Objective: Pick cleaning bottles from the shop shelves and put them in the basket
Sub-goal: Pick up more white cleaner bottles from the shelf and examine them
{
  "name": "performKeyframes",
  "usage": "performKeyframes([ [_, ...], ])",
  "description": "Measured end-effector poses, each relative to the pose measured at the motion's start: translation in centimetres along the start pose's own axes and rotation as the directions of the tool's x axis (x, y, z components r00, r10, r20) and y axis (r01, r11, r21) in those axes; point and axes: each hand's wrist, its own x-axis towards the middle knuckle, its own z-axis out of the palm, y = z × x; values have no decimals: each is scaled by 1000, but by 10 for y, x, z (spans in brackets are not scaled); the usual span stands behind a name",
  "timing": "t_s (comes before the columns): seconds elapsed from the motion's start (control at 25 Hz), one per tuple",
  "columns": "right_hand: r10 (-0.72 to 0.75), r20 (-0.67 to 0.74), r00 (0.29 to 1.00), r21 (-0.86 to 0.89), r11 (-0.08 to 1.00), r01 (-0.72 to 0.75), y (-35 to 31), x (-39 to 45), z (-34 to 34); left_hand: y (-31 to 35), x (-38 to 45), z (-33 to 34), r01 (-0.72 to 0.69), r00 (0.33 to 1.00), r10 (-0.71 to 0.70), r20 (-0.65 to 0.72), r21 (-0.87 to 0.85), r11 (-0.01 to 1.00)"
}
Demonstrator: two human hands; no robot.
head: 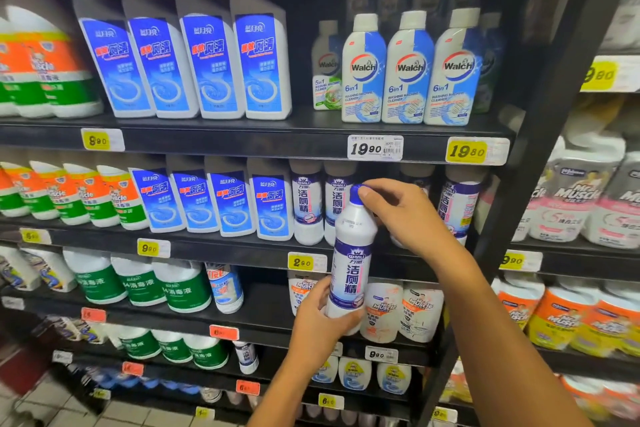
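Up front, black shop shelving (242, 135) packed with cleaners, yellow price tags (465, 151); left hand (322, 319) gripped Wanli bottle (349, 267) base, right hand (405, 215) pinched its blue cap (356, 192).

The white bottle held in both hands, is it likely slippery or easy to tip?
The bottle looks smooth, glossy plastic, so possibly slippery. Tall and narrow, it would probably tip easily. Both hands grip it, suggesting some weight.

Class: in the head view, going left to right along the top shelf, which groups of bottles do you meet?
Orange-and-green bottles → blue-label bottles with yellow caps → green-label Walch bottle → blue Walch 6in1 bottles.
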Motion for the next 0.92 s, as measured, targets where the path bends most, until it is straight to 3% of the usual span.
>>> performKeyframes([
  [0.08, -46, -48, 998, -371, 928, 25, -14, -1, 5, 3, -8, -12, -27, 1000, 27, -4, 25, 999],
  [0.16, -152, -103, 983, -730, 683, 29, -35, 2, 13, 7, -17, -27, -72, 995, 78, -60, 95, 993],
  [0.24, -163, -109, 981, -812, 583, 6, -59, 5, 24, 10, -25, -43, -123, 977, 155, -148, 206, 971],
  [0.4, -119, -87, 989, -761, 649, 11, -88, 1, 47, 17, -34, -78, -193, 966, 226, -124, 237, 952],
  [0.56, -76, -165, 983, -728, 682, -69, -110, -11, 69, 20, -43, -112, -234, 964, 254, -77, 207, 950],
  [0.8, -113, -203, 973, -693, 718, -61, -124, -29, 95, 18, -53, -149, -202, 978, 195, 78, 88, 976],
  [0.88, -31, -188, 982, -563, 822, -82, -124, -33, 101, 17, -56, -156, -165, 981, 161, 110, 25, 986],
  [0.92, 15, -143, 990, -399, 914, -71, -124, -35, 103, 17, -57, -159, -147, 981, 146, 131, -6, 989],
])
